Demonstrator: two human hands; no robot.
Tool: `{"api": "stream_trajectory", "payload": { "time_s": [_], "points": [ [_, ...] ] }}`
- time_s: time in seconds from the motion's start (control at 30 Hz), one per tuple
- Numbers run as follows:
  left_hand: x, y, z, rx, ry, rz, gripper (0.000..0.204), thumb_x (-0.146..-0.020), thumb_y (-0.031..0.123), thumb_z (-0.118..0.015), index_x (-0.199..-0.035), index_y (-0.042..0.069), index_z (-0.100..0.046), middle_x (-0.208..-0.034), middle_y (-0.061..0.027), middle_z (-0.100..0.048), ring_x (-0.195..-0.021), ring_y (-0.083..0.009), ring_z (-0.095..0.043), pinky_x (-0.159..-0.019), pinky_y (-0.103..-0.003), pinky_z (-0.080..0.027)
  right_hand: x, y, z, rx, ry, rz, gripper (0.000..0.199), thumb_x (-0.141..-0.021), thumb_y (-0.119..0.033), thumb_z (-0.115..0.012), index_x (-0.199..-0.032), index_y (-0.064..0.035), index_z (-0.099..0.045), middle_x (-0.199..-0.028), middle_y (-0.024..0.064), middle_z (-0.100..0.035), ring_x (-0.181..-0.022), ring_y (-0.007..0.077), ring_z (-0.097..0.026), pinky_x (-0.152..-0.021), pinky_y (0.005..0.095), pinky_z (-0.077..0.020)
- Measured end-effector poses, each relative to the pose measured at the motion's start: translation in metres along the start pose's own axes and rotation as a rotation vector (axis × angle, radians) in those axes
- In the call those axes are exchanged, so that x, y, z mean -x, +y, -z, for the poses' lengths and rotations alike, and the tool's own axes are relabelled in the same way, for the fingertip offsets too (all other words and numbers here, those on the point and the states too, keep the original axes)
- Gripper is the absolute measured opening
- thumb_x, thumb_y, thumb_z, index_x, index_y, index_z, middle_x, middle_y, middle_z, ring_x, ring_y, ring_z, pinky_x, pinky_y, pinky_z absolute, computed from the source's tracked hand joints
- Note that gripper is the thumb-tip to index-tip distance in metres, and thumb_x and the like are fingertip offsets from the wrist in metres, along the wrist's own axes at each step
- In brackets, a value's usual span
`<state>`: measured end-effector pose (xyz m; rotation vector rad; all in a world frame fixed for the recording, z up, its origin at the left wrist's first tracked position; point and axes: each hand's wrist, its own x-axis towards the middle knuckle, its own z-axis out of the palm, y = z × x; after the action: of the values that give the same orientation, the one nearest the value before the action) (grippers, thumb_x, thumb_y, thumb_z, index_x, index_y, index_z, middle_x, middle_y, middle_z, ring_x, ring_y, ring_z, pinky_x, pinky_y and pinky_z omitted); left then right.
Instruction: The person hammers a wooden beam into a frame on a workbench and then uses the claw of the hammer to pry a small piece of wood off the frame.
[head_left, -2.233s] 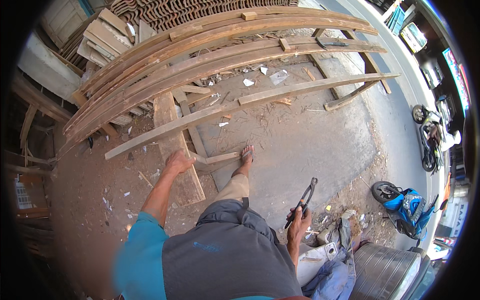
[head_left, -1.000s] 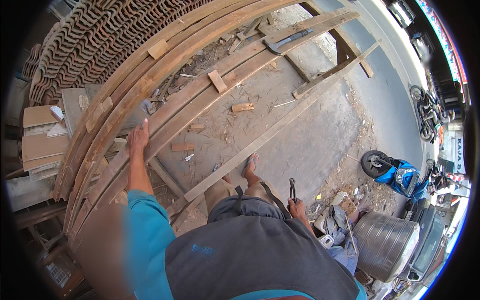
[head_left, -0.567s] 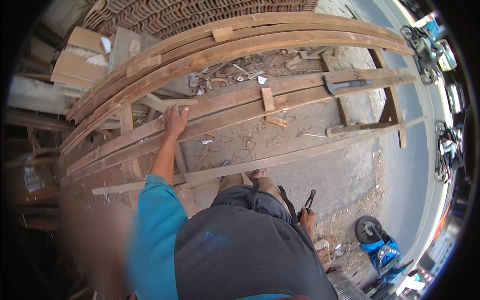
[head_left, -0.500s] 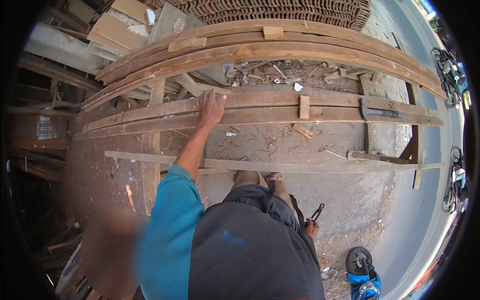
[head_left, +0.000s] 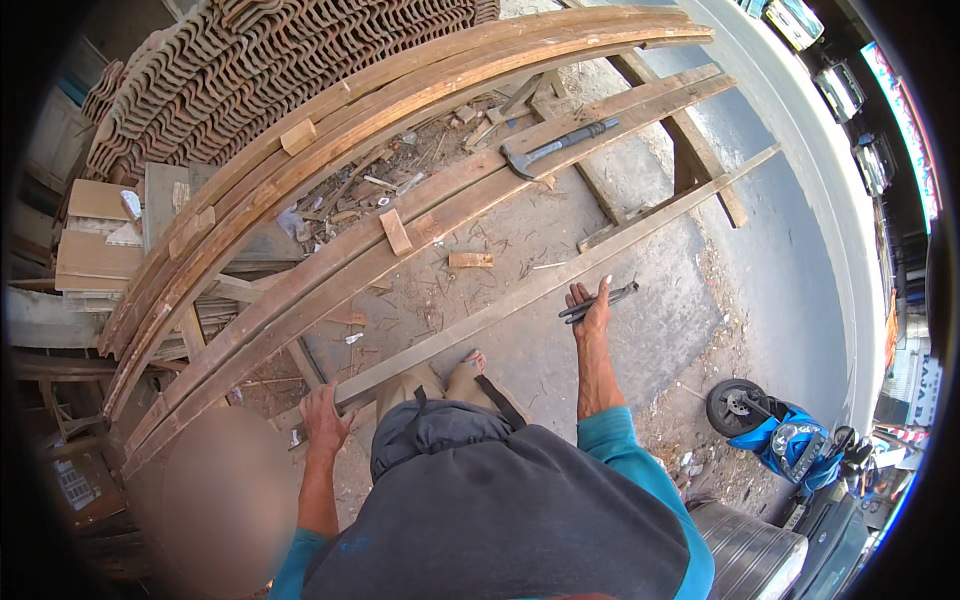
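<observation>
My left hand (head_left: 325,420) is on the left end of a long, narrow wooden batten (head_left: 470,325), its fingers curled over the strip. The batten runs up to the right across the work frame. My right hand (head_left: 592,308) holds dark metal pincers (head_left: 622,295) palm up, with the thumb against the handles. Beyond the batten, two wooden beams (head_left: 450,210) lie side by side. A claw hammer (head_left: 560,145) rests on them toward their far right, and a short wood block (head_left: 395,232) sits across them nearer the left.
More long beams (head_left: 420,80) lie at the back, with small blocks on them. Behind stand stacked roof tiles (head_left: 300,75). Wood scraps and nails litter the ground, including a loose block (head_left: 471,260). A blue motorbike (head_left: 790,440) is parked at right; a blurred head (head_left: 225,500) is at lower left.
My left hand has left the paired beams and come back to the batten. My right hand has risen from beside my body with the pincers, out over the ground. The view has turned rightward.
</observation>
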<state>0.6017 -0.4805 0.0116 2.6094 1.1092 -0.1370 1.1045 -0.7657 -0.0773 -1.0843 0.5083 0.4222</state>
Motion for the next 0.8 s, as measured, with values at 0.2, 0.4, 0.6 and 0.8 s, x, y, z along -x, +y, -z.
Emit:
{"api": "stream_trajectory", "payload": {
  "time_s": [0.2,0.4,0.6,0.8],
  "points": [
    [0.002,-0.014,-0.015,0.006,0.086,0.031,0.069,-0.066,0.024,-0.092,-0.124,0.010,-0.057,-0.112,-0.0168,-0.061,-0.114,-0.0373,-0.055,-0.100,-0.050,-0.038,-0.006,0.027,-0.029,-0.163,-0.209,-0.078,0.106,-0.080,-0.060,-0.080,-0.146,0.0039,-0.026,-0.143,0.0259,-0.047,-0.132,0.0415,-0.049,-0.106,0.0557,-0.0464],
    [-0.019,-0.016,-0.026,-0.037,0.126,0.022,0.067,-0.064,0.024,-0.093,-0.119,0.009,-0.058,-0.110,-0.0150,-0.061,-0.110,-0.0364,-0.056,-0.095,-0.048,-0.039,0.002,0.025,-0.044,-0.251,-0.104,-0.044,0.067,-0.088,-0.047,-0.078,-0.133,-0.0031,-0.053,-0.127,0.0127,-0.061,-0.118,0.0298,-0.060,-0.105,0.0447,-0.0499],
    [0.003,-0.033,-0.025,-0.083,0.090,0.038,0.067,-0.064,0.021,-0.092,-0.120,0.010,-0.057,-0.112,-0.0151,-0.060,-0.114,-0.0357,-0.055,-0.094,-0.049,-0.039,0.011,0.037,-0.065,-0.189,-0.045,0.066,0.060,-0.088,-0.042,-0.079,-0.126,-0.0021,-0.057,-0.113,0.0117,-0.068,-0.104,0.0283,-0.067,-0.092,0.0408,-0.0575],
    [-0.008,-0.045,0.026,-0.030,0.111,0.094,0.066,-0.061,0.013,-0.090,-0.118,0.008,-0.057,-0.111,-0.0159,-0.060,-0.114,-0.0374,-0.054,-0.095,-0.049,-0.039,0.052,-0.009,-0.123,-0.211,-0.203,0.105,0.054,-0.090,-0.042,-0.078,-0.118,0.0004,-0.060,-0.099,0.0137,-0.071,-0.090,0.0297,-0.071,-0.083,0.0429,-0.0605]
  ]
}}
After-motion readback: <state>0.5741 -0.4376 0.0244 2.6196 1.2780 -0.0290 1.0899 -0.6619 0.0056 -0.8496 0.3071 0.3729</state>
